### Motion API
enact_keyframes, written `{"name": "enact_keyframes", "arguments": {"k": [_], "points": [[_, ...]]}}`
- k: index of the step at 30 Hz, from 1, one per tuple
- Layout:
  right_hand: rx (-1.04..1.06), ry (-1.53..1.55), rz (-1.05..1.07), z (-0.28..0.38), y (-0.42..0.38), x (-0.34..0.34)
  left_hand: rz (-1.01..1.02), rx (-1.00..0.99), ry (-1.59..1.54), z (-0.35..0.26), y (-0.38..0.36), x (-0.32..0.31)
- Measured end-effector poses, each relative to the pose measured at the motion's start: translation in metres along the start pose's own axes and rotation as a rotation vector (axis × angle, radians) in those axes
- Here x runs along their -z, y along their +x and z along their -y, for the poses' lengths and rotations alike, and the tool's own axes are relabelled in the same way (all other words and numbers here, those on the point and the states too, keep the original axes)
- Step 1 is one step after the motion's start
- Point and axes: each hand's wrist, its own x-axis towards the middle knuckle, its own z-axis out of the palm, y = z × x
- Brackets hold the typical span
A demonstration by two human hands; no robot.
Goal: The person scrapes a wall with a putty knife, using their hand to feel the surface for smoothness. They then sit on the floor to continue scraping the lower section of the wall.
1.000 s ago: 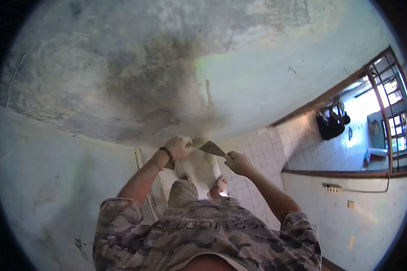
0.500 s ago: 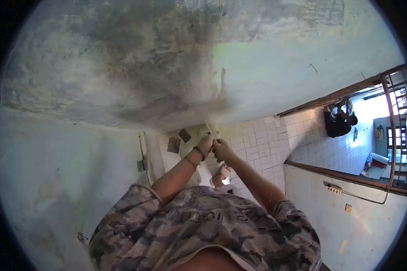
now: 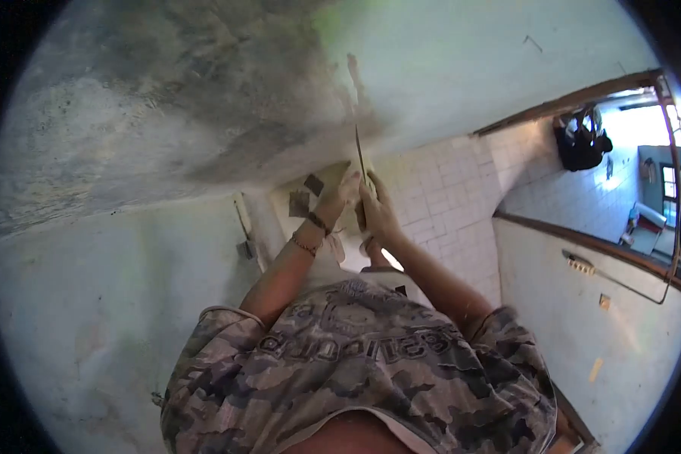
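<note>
My right hand (image 3: 382, 212) is closed around a trowel-like tool, whose thin dark blade (image 3: 359, 147) appears almost edge-on and points up toward the wall. A brownish handle end shows below the fingers. Close beside it, my left hand (image 3: 343, 194) has its fingers bent near the blade's base; what they hold, if anything, is hidden. Beaded bands circle the left wrist. In front of both hands rises a wall (image 3: 227, 83) with a large, rough grey patch beside pale green paint.
Two dark flat pieces (image 3: 300, 203) lie on the light tiled floor (image 3: 450, 181) near the corner. At the right, a wood-framed opening (image 3: 575, 98) shows another room with a crouching person (image 3: 579, 144). A power strip (image 3: 580, 265) hangs on the right wall.
The view has tilted and shifted. My hands have turned, and the blade now shows as a dark thin line above them. Both hands stay close together.
</note>
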Motion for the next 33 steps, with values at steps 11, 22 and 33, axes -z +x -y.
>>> {"name": "enact_keyframes", "arguments": {"k": [11, 22, 33], "points": [[0.443, 0.029, -0.207, 0.0, 0.017, -0.093, 0.166, -0.145, -0.171, -0.043, -0.008, 0.035], [0.461, -0.086, -0.399, 0.026, 0.037, -0.107, 0.223, -0.149, 0.119, -0.091, -0.022, 0.018], [0.376, -0.054, -0.409, 0.023, 0.058, -0.109, -0.093, -0.133, 0.067, -0.076, -0.005, 0.028]]}}
